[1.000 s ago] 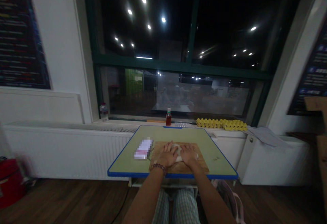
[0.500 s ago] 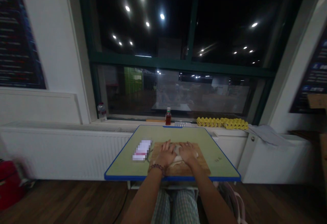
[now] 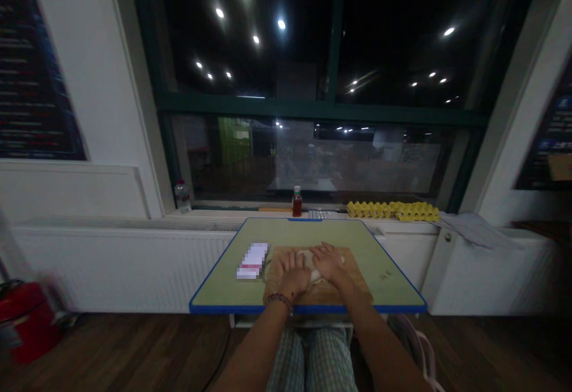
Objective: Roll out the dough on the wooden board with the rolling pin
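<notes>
A lump of pale dough (image 3: 315, 274) lies on a wooden board (image 3: 358, 285), mostly covered by my hands. My left hand (image 3: 295, 274) rests flat on its left part, fingers stretched forward and slightly apart, with a beaded bracelet (image 3: 279, 300) at the wrist. Over the right part lies my right hand (image 3: 329, 262), palm down, its extended fingers angled forward and left. Both hands press from above without wrapping round the dough. The board sits near the front edge of a small green table (image 3: 218, 288) with a blue rim.
Left of the board lies a pixelated phone-like thing (image 3: 252, 261). Along the sill behind the table stand a bottle of red liquid (image 3: 297, 202), a yellow egg tray (image 3: 393, 210) and a clear bottle (image 3: 182, 196). A white radiator (image 3: 125, 270) runs behind the table.
The view has shifted slightly. On the dough, my right hand's fingers now reach further forward and left, while my left hand's fingers lie a little more to the left.
</notes>
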The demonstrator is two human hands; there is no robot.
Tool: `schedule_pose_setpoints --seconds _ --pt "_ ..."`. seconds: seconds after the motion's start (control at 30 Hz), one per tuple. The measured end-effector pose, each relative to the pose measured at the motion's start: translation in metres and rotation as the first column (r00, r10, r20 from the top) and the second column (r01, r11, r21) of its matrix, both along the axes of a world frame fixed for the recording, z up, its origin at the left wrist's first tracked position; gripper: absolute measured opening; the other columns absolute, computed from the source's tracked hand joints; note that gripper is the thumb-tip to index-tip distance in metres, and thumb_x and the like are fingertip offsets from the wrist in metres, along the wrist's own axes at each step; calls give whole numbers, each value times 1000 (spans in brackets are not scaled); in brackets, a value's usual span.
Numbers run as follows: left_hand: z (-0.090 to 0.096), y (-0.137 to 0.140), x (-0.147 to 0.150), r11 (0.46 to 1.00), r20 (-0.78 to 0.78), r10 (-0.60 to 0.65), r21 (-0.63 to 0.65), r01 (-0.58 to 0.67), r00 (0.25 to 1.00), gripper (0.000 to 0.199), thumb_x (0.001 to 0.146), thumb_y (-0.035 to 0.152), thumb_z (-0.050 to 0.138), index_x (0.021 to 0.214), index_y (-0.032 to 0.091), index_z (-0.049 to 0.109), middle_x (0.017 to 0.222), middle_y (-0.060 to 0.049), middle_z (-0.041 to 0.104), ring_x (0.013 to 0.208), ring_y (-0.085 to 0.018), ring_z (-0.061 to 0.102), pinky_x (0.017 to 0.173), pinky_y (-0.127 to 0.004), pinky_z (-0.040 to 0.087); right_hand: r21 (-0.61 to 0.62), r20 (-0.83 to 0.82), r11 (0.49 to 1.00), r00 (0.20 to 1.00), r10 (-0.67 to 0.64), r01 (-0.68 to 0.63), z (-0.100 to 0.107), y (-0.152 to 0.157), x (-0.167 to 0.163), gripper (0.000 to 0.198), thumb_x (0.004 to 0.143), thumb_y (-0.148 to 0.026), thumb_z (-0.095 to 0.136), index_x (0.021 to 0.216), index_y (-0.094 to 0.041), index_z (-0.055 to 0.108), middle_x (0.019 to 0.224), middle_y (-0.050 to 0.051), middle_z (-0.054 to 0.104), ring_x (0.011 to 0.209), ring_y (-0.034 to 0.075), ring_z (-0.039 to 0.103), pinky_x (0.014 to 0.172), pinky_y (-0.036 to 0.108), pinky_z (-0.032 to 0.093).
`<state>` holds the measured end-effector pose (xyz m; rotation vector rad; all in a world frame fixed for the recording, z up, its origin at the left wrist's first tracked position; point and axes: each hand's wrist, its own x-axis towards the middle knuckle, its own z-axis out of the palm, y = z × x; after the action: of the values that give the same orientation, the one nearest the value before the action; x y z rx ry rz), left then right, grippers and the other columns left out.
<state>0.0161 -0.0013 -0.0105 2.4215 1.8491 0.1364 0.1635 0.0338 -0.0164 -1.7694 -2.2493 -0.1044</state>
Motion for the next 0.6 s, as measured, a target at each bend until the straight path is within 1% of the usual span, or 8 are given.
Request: schedule_pose_setpoints --seconds 0.07,0.13,0.23,0.43,0.6 --pt "2 -4 2 999 -2 28 -29 -28 1000 64 94 30 23 155 9 24 163 -18 10 150 -37 4 117 -62 10 -14 6 1000 1000 8 -8 2 -1 0 46 95 -23 36 137 -22 56 141 5 57 138 21 40 117 38 20" --pt "4 -8 5 998 12 43 -48 -42 999 63 95 30 23 155 10 22 164 -17 8 150 -35 2 117 -62 9 -2 13 1000 1000 20 -20 2 -3 1 47 96 -23 36 139 -22 54 141 6 57 138 20 40 117 38 20" --pt "6 -13 9 999 38 47 -29 -46 998 61 96 29 22 155 13 23 164 -15 8 151 -33 4 118 -61 7 13 9 1000 1000 25 -25 1 -9 5 50 96 -22 33 143 -22 49 143 6 55 138 21 39 117 40 18" --pt "9 -22 12 999 79 36 -17 -35 996 60 96 31 22 154 17 26 164 -12 9 151 -31 7 119 -58 10 7 -6 1000 1000 18 -18 3 -24 11 49 97 -24 32 143 -23 50 144 6 53 139 23 37 116 41 19" --pt "9 -23 13 999 117 47 -29 -44 992 59 97 34 20 155 22 26 165 -8 8 151 -31 10 118 -59 13 -5 3 1000 1000 14 -14 5 -28 12 50 97 -23 32 143 -21 50 144 6 53 138 23 38 116 40 18"
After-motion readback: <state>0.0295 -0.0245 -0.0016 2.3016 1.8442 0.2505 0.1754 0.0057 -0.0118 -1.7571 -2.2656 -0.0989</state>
